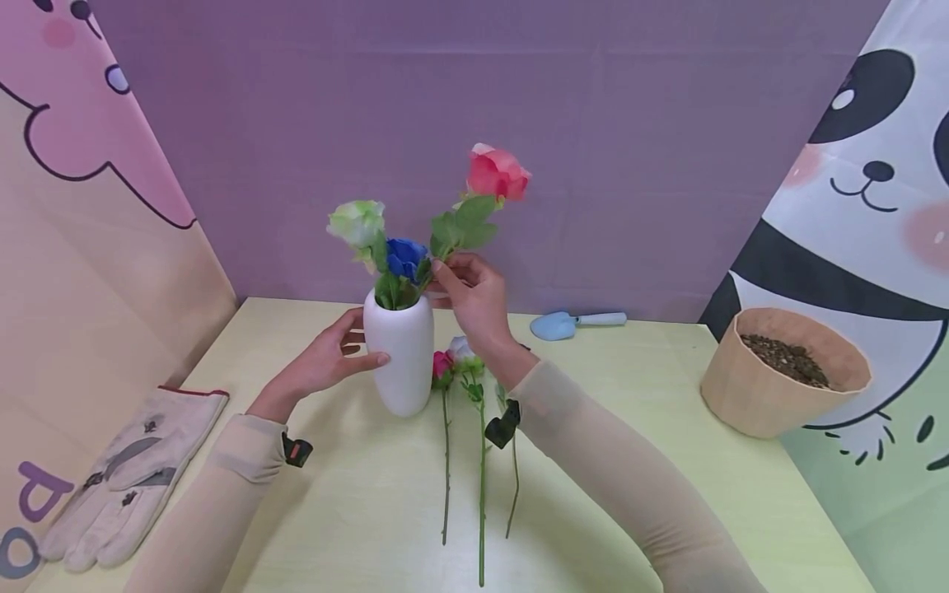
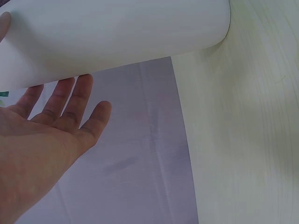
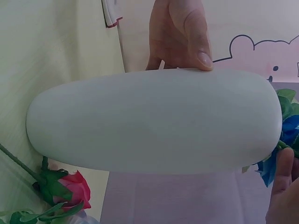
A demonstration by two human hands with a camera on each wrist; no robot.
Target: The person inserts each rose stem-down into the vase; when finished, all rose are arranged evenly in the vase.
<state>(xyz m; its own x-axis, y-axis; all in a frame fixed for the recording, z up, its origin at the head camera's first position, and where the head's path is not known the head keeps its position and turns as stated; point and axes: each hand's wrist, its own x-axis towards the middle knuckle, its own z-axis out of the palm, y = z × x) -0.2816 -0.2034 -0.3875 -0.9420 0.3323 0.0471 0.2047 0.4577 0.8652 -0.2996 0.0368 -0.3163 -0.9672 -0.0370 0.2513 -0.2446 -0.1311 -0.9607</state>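
A white vase [image 1: 400, 362] stands upright on the table. My left hand [image 1: 322, 358] holds it from the left, thumb on the near side and fingertips behind; in the left wrist view the fingertips touch the vase wall [image 2: 126, 32]. Inside the vase are a pale green flower [image 1: 357, 222] and a blue flower [image 1: 405, 258]. At the vase mouth, my right hand [image 1: 478, 301] pinches the leafy stem of a coral-pink rose [image 1: 497, 173], whose bloom leans up and to the right. The lower end of that stem is hidden by the hand and vase.
Right of the vase lie loose stems: a dark pink rose [image 1: 442, 365], a white flower [image 1: 463, 352] and another stem [image 1: 513, 494] partly under my right arm. A blue trowel [image 1: 556, 326] lies behind, a soil-filled pot [image 1: 764, 395] stands at right, and work gloves [image 1: 137, 478] lie at left.
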